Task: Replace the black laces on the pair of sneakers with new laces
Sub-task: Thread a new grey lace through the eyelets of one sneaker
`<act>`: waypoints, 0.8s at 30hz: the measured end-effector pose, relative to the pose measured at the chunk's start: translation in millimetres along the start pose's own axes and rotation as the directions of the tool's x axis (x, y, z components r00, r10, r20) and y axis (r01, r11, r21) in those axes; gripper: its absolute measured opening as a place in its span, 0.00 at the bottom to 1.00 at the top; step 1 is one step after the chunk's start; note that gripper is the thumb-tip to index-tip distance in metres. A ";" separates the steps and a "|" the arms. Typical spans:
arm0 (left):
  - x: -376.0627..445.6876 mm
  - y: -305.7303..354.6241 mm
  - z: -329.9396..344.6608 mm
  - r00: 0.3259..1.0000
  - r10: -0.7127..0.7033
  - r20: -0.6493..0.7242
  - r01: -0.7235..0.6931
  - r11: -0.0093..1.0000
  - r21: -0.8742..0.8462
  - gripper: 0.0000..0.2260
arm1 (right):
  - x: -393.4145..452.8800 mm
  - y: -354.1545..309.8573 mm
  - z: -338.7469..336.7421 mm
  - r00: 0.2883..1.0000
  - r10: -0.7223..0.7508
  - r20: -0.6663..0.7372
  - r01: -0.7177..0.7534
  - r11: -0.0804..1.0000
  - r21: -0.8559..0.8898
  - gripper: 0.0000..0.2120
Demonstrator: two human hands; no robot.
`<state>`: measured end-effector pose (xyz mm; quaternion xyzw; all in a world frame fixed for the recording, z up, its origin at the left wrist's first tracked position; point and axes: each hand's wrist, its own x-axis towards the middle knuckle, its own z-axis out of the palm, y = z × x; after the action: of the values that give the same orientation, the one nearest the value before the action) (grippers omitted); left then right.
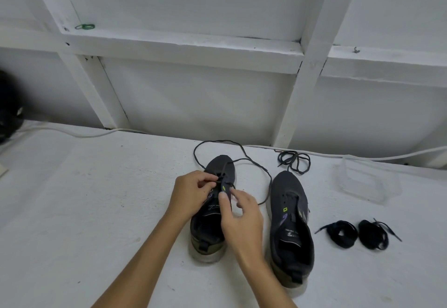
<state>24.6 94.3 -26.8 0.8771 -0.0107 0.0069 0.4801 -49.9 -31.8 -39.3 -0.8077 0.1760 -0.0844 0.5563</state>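
Two sneakers on the white worktop (96, 186), and I'm busy on the left sneaker (210, 211). The right sneaker (290, 225) sits just beside it with bare eyelets, so I'd guess that one's already stripped. Its old lace (294, 161) is bunched up just past its toe.

My left hand (193, 191) has its fingers curled in a pinch on the loose lace (242, 160) right at the eyelets near the left sneaker's toe. My right hand (242, 218) sits over the tongue with the thumb pressing down on it; the other fingers are curled, though it's a bit blurry, so I can't swear they've got hold of the lace too. Most of that lace is already free, looping out beyond the toe and trailing down between the two shoes.

Tip for this bit: keep the tongue pinned with one hand so the shoe doesn't lift, and pull the lace straight out through each eyelet, one side at a time, not yanking the whole thing. Watch that the long loop doesn't snag on the other shoe.

The new laces (358, 234) are two black coiled bundles to the right of the right sneaker, well away from both hands. A clear plastic tub (367, 181) sits beyond them.
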 end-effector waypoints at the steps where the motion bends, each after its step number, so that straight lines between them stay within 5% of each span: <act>1: 1.9 -0.3 -0.2 0.998 0.069 -0.012 -0.068 0.993 0.092 0.08 | -0.8 -0.8 2.3 0.998 -0.030 0.046 0.030 1.000 0.001 0.15; 5: 6.3 4.3 -4.3 0.991 0.136 0.011 -0.137 0.986 0.099 0.08 | -3.0 -2.3 8.5 0.999 -0.012 0.053 0.011 1.000 0.021 0.13; 9: 12.2 11.4 -30.8 0.984 -0.070 -0.166 0.020 0.958 -0.285 0.09 | -3.4 2.8 6.2 0.999 0.037 0.010 -0.038 0.999 0.039 0.11; 11: 17.6 8.3 -56.2 0.920 -0.268 -0.286 0.018 0.758 -0.652 0.07 | -3.8 2.5 6.3 0.999 0.039 0.003 -0.039 0.998 0.056 0.11; 13: 20.4 1.6 -74.3 0.894 -0.378 -0.239 0.020 0.568 -0.823 0.08 | -4.0 2.2 7.6 0.999 0.045 0.007 -0.046 0.997 0.068 0.12; 15: 17.8 -2.0 -75.5 0.928 -0.340 -0.153 0.137 0.693 -0.708 0.11 | -3.3 1.5 9.3 0.999 0.046 0.019 -0.047 0.997 0.065 0.13; 18: 8.7 0.9 -47.4 0.992 -0.129 -0.002 0.128 0.982 -0.142 0.12 | -2.8 -0.5 9.7 0.999 0.025 0.032 -0.027 0.997 0.071 0.15; 21: 6.7 8.5 -20.0 0.993 0.060 0.102 -0.086 0.957 0.276 0.08 | -1.3 -2.8 9.1 0.999 0.000 0.039 -0.003 0.998 0.060 0.15; 24: 9.7 16.7 -11.9 0.989 -0.026 0.148 -0.042 0.900 0.435 0.09 | 0.3 -3.5 9.8 1.000 -0.014 0.007 0.014 0.999 0.039 0.14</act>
<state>33.8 95.2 -6.0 0.9603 -0.0485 -0.0547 0.2691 -45.6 -22.3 -39.7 -0.7983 0.1666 -0.0889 0.5719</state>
